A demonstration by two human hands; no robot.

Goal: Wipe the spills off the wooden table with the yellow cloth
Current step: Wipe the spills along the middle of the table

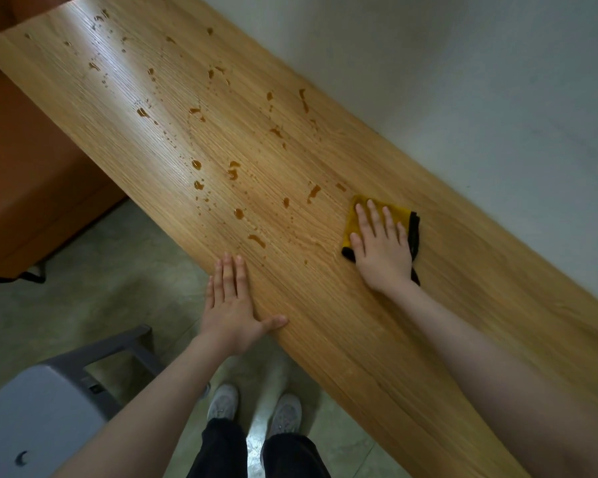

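counter: long light-wood counter [342,305] w/ visible grain, runs diagonally from upper left to lower right, far edge against a pale wall [463,81]
cloth: small folded yellow cloth w/ black trim [354,219], lying flat on the counter, right of centre, nearer the wall side; mostly covered by the hand, yellow showing at the fingertips and thumb side, black edge showing on the right and by the wrist
spills: amber-brown liquid drops and streaks [234,174] scattered over the counter's middle and far-left part; nearest ones just beside the cloth's upper-left corner, not touching it
right hand: right hand [382,244] palm down on top of the cloth, fingers straight and slightly spread, pressing flat; no pinch
left hand: left hand [230,312] flat at the counter's near edge, fingers straight and held together, thumb out to the side lying on the wood; holds nothing; well apart from the cloth
floor: greenish tiled floor [125,263] below the counter's near edge
feet: two grey sneakers [285,414], dark trousers above
chair: grey plastic chair [49,401] at lower left, beside the person's left arm
furniture: orange-brown cabinet [32,174] left of the counter, partly under it
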